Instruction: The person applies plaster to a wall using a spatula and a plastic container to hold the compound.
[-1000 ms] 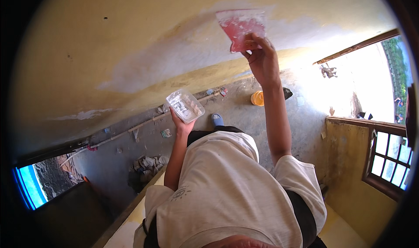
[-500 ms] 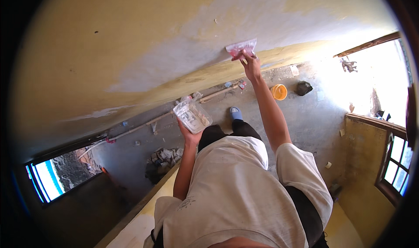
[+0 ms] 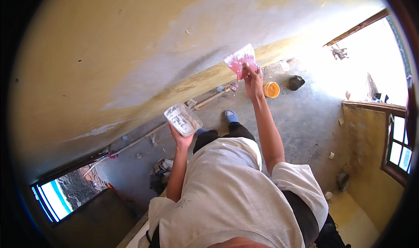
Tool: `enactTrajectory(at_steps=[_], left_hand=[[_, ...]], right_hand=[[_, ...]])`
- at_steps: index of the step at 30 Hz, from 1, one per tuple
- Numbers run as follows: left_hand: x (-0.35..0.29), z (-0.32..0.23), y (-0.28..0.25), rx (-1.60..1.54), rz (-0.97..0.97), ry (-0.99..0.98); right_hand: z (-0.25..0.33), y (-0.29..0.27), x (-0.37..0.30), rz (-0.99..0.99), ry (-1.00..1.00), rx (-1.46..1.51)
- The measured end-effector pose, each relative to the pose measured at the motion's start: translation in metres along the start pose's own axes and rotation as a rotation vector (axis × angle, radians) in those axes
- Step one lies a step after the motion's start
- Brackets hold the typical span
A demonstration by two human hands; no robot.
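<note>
My right hand [image 3: 253, 83] grips a pinkish-red putty scraper [image 3: 242, 63] with whitish filler smeared over its wide edge. The scraper is held up beside the wall, and its blade looks apart from the surface. My left hand [image 3: 180, 136] holds a clear plastic tub [image 3: 184, 119] from below and the side, tilted, with white paste smeared on its bottom and walls. In front of me the yellow wall [image 3: 109, 43] carries a broad pale grey-white coated patch [image 3: 192, 43].
On the floor stand an orange bucket [image 3: 271, 90] and a dark plastic bag [image 3: 297, 82]. A long pole [image 3: 144, 137] lies along the wall base. Crumpled rubbish [image 3: 162, 168] sits left of my legs. A paned window [image 3: 399, 147] is at the right, with a bright opening beyond.
My right hand has drawn the scraper back from the wall and turned its face more toward me. The tub in my left hand has shifted slightly left, and the view has moved a little.
</note>
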State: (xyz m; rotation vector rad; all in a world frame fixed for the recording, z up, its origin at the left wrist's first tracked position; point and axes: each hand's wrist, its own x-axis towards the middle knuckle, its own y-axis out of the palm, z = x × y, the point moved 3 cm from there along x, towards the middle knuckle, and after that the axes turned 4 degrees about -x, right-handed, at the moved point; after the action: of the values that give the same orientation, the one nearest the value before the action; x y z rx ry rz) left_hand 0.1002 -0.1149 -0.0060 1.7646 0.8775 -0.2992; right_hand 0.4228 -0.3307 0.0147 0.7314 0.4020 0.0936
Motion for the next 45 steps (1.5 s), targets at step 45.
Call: enactTrajectory(at_steps=[45], left_hand=[[0.042, 0.017, 0.025, -0.113, 0.2, -0.089]], right_hand=[[0.196, 0.277, -0.102, 0.637, -0.089, 0.017]])
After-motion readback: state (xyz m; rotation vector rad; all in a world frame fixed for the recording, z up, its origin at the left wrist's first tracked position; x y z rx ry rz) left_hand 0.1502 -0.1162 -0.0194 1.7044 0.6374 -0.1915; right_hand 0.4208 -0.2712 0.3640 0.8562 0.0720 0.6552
